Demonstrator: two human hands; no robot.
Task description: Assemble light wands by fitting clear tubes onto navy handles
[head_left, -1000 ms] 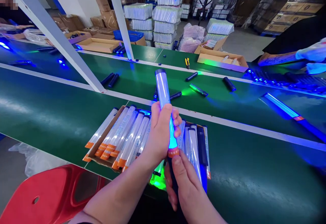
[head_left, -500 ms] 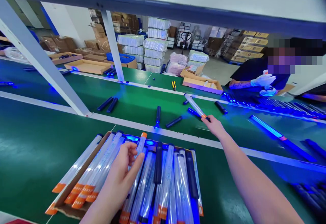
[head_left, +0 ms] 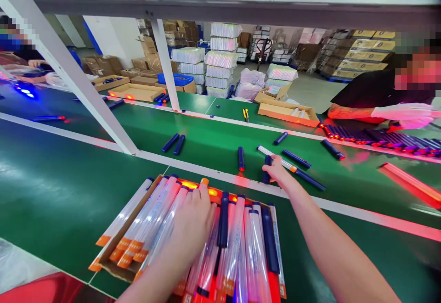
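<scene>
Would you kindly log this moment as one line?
left hand: at orange-ended tube over box | right hand: gripping dark handle | across green table: yellow cutter | right side: gloved co-worker

L hand (head_left: 193, 211) at orange-ended tube (head_left: 204, 182) in box (head_left: 119, 272), R hand (head_left: 275, 170) holds dk handle (head_left: 267, 171)

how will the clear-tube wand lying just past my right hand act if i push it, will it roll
The wand looks round, so a sideways push would probably roll it. Its clear tube lies straight, suggesting stiff rather than floppy, and its shine hints at a slippery grip. The dark handle may be the heavier end.
</scene>
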